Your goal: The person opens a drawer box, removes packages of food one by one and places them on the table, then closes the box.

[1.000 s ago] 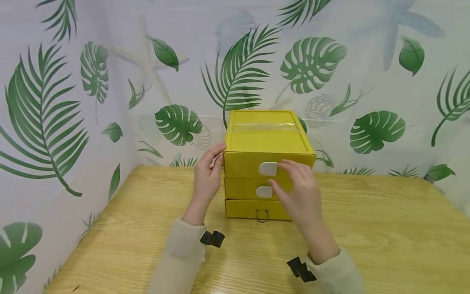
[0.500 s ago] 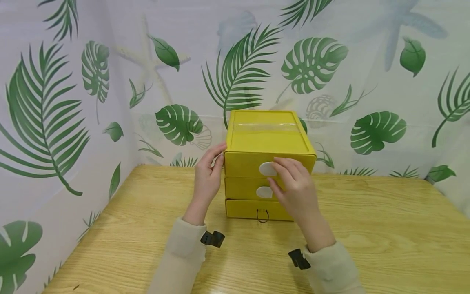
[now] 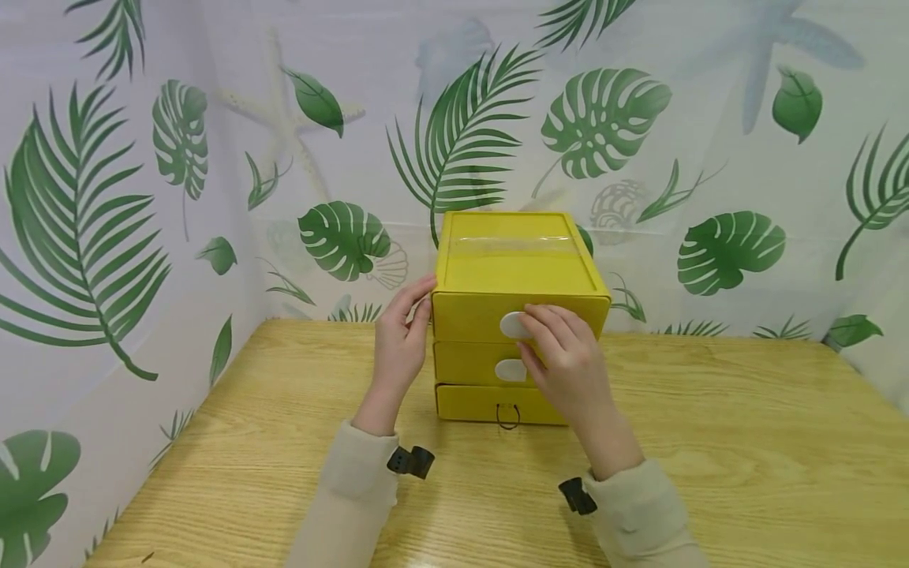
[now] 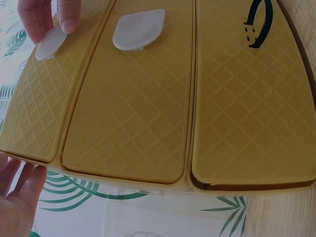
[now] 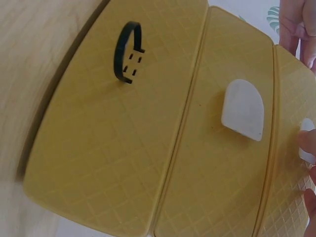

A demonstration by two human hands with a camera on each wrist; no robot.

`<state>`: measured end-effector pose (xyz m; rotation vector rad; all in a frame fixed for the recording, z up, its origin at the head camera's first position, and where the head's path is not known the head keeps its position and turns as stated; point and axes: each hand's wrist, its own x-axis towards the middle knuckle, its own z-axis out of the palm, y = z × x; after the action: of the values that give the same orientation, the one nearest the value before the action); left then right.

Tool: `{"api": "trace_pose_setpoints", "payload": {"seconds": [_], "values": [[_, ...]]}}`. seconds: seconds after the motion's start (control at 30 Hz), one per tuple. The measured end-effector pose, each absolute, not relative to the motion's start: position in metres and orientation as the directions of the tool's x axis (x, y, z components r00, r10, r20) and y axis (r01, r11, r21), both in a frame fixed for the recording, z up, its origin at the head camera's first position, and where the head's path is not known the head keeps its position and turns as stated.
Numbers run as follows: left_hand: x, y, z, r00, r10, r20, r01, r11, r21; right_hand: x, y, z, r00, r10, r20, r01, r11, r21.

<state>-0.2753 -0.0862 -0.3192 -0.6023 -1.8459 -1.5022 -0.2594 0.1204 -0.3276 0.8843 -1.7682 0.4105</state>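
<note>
The yellow box (image 3: 518, 272) stands toward 12 o'clock on the table (image 3: 248, 442). The right hand (image 3: 571, 363) pinches the white tab (image 3: 510, 324) of the top drawer (image 3: 465, 318); the left hand (image 3: 400, 339), uncurled, touches the box's 9 o'clock side. The grip seems set, but no drawer is visibly out.

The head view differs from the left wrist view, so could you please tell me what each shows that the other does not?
Only the head view shows the top of the yellow box, its clear tape, the sleeves and the black straps.

Only the left wrist view shows the diamond pattern on the fronts.

Both show the upper tab, the lower tab, the black loop, the left hand at the box's side and the right hand at the upper tab.
</note>
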Motion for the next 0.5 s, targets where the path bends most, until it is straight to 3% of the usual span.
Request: {"api": "trace_pose_setpoints", "payload": {"seconds": [0.5], "values": [[-0.2769, -0.0867, -0.3202, -0.656, -0.056, 0.753, 0.727, 0.223, 0.650, -0.2681, 0.1194, -0.3365, -0.035, -0.374, 0.927, -0.685, 0.685, 0.250]]}}
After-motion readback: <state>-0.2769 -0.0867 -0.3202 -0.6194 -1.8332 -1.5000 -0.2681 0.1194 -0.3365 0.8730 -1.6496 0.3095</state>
